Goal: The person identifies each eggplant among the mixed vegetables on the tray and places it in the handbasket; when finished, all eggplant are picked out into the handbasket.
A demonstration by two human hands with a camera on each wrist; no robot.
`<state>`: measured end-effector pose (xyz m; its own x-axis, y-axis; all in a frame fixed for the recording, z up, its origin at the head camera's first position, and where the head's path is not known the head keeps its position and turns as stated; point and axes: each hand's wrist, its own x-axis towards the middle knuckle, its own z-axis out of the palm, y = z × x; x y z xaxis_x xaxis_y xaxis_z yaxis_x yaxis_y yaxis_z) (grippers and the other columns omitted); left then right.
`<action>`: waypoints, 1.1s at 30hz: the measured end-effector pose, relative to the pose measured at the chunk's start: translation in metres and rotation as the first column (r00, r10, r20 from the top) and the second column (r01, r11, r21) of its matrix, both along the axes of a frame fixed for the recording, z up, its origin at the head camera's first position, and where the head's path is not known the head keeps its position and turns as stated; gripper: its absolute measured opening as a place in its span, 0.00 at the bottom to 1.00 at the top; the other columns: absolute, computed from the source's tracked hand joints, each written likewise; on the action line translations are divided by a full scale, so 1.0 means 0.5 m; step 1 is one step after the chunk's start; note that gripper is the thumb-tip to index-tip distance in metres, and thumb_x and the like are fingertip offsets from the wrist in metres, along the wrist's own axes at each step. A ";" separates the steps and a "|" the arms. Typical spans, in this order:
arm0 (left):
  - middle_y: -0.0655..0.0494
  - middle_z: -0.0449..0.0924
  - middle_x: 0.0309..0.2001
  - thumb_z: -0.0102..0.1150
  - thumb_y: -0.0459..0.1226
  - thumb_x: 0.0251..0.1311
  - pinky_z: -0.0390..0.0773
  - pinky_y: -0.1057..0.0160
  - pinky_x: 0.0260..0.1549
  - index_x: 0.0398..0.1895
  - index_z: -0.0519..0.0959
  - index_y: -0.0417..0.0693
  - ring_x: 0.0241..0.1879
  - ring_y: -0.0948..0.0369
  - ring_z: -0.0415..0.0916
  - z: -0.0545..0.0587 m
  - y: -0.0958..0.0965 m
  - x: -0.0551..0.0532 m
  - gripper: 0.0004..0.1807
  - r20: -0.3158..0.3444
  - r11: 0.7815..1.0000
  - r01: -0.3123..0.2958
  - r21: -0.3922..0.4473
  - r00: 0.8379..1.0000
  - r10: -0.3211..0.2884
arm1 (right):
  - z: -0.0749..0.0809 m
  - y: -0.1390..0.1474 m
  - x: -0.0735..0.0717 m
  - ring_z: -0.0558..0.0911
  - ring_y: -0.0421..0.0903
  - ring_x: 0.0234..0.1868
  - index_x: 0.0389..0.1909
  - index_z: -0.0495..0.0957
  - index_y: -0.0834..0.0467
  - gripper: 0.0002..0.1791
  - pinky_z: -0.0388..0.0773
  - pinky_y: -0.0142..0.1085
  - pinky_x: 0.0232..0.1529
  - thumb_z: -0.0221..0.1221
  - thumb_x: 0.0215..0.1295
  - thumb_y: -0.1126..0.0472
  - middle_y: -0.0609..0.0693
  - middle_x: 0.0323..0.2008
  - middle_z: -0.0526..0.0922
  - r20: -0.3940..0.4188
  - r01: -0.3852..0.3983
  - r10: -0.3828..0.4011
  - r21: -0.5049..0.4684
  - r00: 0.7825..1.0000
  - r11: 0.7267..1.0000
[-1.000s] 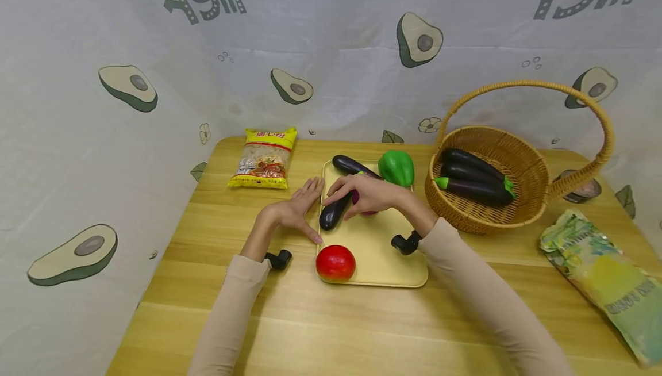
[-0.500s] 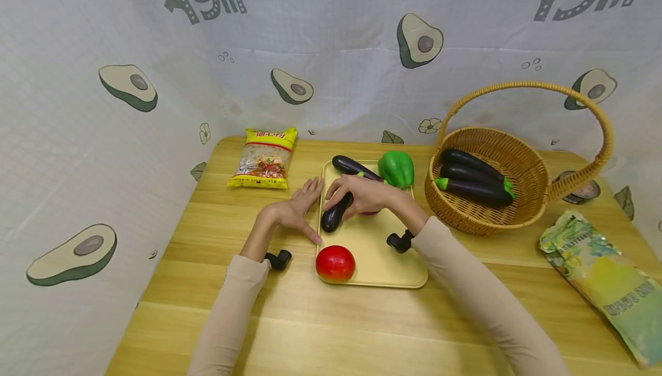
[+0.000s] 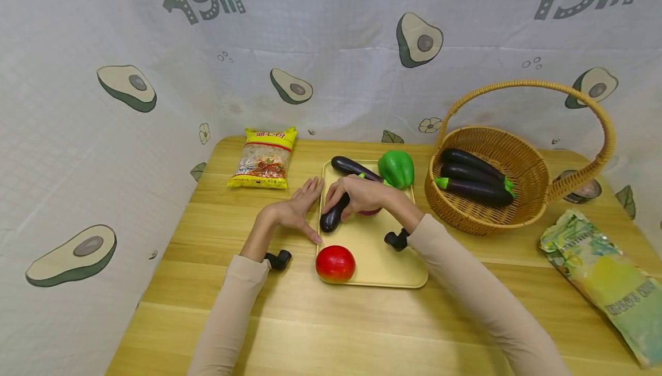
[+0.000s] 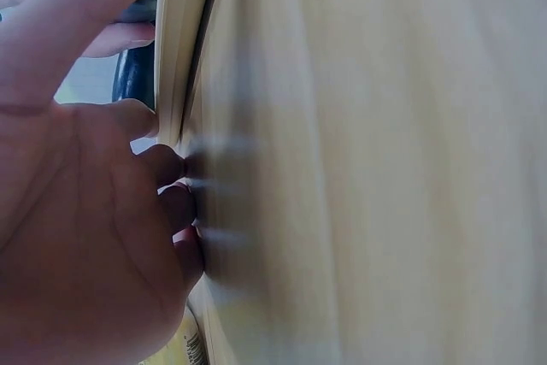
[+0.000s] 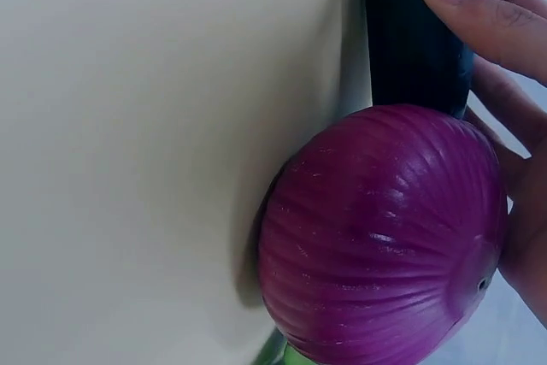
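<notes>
My right hand (image 3: 362, 193) grips a dark eggplant (image 3: 331, 219) lying along the left side of a pale yellow tray (image 3: 390, 269). In the right wrist view the thumb lies across the eggplant (image 5: 419, 49), fingers on its other side. A purple onion (image 5: 385, 237) sits against that eggplant, close under the palm; the head view mostly hides it. My left hand (image 3: 295, 213) is spread at the tray's left rim, its fingertips touching the table in the left wrist view. Also on the tray are another eggplant (image 3: 351, 165), a green bell pepper (image 3: 396, 169) and a red tomato (image 3: 335, 264).
A wicker basket (image 3: 460, 218) with a tall handle stands right of the tray, holding several eggplants. A yellow food bag (image 3: 262, 158) lies at the back left. On the right are a green pouch (image 3: 600, 284) and a round tin (image 3: 581, 191).
My right hand has lowered onto the eggplant and closed its fingers round it, after hovering over it with thumb and fingers apart. The left hand has stayed in place.
</notes>
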<state>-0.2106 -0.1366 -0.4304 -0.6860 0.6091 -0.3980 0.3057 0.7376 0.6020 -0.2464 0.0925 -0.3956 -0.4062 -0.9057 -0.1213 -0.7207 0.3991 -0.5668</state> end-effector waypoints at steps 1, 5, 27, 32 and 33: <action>0.46 0.14 0.83 0.81 0.52 0.49 0.29 0.44 0.83 0.83 0.23 0.46 0.83 0.50 0.13 -0.001 0.000 0.000 0.79 0.000 1.000 0.000 0.000 1.000 0.000 | 0.000 0.000 0.000 0.83 0.54 0.58 0.50 0.90 0.53 0.20 0.78 0.52 0.66 0.75 0.56 0.69 0.54 0.51 0.88 -0.002 -0.002 0.002 0.000 1.000 1.000; 0.46 0.15 0.83 0.81 0.52 0.49 0.29 0.43 0.83 0.83 0.24 0.47 0.83 0.50 0.14 -0.001 0.000 0.000 0.79 0.000 1.000 -0.004 0.003 1.000 0.004 | 0.000 0.000 -0.001 0.83 0.53 0.58 0.49 0.91 0.53 0.19 0.77 0.52 0.66 0.75 0.56 0.69 0.53 0.51 0.88 -0.012 -0.008 0.008 0.001 1.000 1.000; 0.46 0.16 0.84 0.82 0.51 0.48 0.28 0.43 0.82 0.83 0.24 0.49 0.83 0.50 0.13 0.000 0.001 0.001 0.79 0.017 1.000 -0.019 0.018 1.000 0.019 | 0.071 0.031 0.018 0.81 0.54 0.57 0.54 0.89 0.54 0.21 0.79 0.51 0.62 0.75 0.57 0.66 0.56 0.53 0.86 -0.036 0.053 -0.062 -0.192 0.997 0.980; 0.46 0.16 0.84 0.83 0.51 0.47 0.28 0.45 0.83 0.84 0.24 0.49 0.83 0.51 0.14 -0.001 0.002 0.000 0.80 0.010 1.000 -0.022 0.012 1.000 0.022 | 0.098 0.077 0.013 0.80 0.51 0.55 0.56 0.88 0.51 0.22 0.80 0.49 0.60 0.73 0.60 0.64 0.54 0.52 0.84 -0.029 0.141 -0.149 -0.193 0.988 0.971; 0.46 0.16 0.84 0.83 0.51 0.47 0.28 0.45 0.83 0.84 0.24 0.49 0.83 0.50 0.14 -0.001 0.002 0.000 0.80 0.009 1.000 -0.021 0.012 1.000 0.021 | 0.103 0.089 0.011 0.80 0.51 0.54 0.57 0.88 0.50 0.22 0.80 0.49 0.59 0.73 0.60 0.63 0.54 0.51 0.84 -0.037 0.152 -0.162 -0.197 0.986 0.968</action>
<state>-0.2105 -0.1354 -0.4308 -0.6952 0.5994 -0.3968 0.2851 0.7366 0.6133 -0.2411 0.1369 -0.3444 -0.5465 -0.8341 0.0752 -0.6887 0.3964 -0.6071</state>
